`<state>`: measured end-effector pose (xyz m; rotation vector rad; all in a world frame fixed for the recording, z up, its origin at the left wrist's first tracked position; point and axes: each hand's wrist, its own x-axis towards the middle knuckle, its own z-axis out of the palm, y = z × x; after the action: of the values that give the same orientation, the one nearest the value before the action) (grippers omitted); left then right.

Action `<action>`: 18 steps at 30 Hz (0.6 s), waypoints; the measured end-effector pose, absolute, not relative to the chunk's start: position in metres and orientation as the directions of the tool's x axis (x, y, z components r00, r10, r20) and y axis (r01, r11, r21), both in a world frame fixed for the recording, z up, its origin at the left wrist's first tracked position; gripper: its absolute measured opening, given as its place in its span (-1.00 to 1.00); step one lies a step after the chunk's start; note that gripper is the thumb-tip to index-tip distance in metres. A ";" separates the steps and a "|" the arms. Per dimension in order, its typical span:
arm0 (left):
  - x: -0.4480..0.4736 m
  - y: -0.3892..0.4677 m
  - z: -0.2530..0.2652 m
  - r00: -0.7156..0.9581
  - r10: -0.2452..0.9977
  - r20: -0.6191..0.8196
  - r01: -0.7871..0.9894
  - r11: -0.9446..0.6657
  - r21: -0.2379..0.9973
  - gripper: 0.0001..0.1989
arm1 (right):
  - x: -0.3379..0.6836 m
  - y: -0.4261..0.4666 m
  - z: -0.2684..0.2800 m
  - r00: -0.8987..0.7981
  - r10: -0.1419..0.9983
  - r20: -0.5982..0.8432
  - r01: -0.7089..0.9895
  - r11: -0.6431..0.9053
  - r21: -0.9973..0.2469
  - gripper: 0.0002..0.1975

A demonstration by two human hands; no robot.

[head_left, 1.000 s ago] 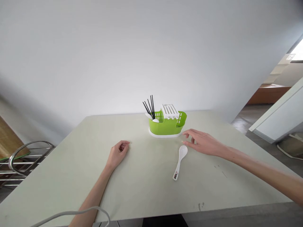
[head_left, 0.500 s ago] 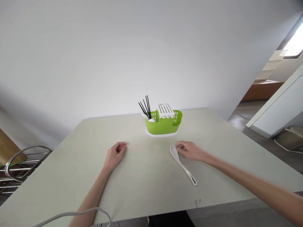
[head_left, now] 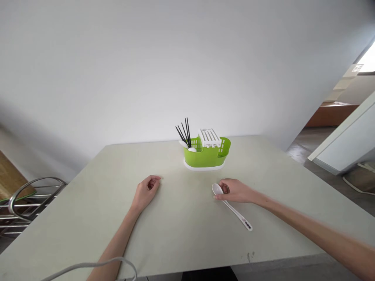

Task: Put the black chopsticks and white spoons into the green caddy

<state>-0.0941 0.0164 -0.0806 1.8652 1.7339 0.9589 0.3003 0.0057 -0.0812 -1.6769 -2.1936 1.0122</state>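
Note:
My right hand [head_left: 236, 191] is at the white spoon [head_left: 237, 214], its thumb across the neck just below the bowl and its fingers curled on the far side. The spoon lies slanted, with its dark-marked handle end towards me. Resting on the table at the left, my left hand [head_left: 145, 193] has its fingers curled in with nothing visible in them. Behind both hands stands a green cutlery holder [head_left: 202, 158] with a white base and a slotted white top. Several black chopsticks [head_left: 184, 133] and white spoons [head_left: 192, 149] stand in its left compartment.
The pale table [head_left: 175, 230] reaches back to a plain wall [head_left: 187, 66]. A grey cable [head_left: 88, 265] crosses over my left forearm near the front edge. A metal-framed chair or rack [head_left: 26, 207] stands beyond the table's left side.
My right hand has moved from beside the spoon's bowl onto its neck, thumb now over it. The spoon has shifted little, if at all. My left hand stays put; the view has shifted slightly.

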 end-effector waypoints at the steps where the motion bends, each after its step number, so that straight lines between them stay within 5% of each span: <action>1: -0.094 0.017 -0.081 -0.012 0.979 0.202 0.693 -0.137 0.708 -0.64 | 0.298 0.005 -0.082 -0.337 0.910 -0.240 0.782 0.129 -0.610 -0.64; 11: -0.095 0.017 -0.084 -0.004 0.984 0.180 0.676 -0.130 0.725 -0.64 | 0.285 0.002 -0.058 -0.381 0.887 -0.261 0.765 0.144 -0.628 -0.64; 18: -0.094 0.017 -0.088 -0.005 0.982 0.186 0.665 -0.136 0.734 -0.65 | 0.282 0.015 0.041 -0.226 0.949 0.219 0.766 0.312 -0.562 -0.54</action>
<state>-0.0943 0.0167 -0.0877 1.8401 1.6990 0.9626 0.2820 0.0155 0.0414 -1.5138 -2.0605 0.4605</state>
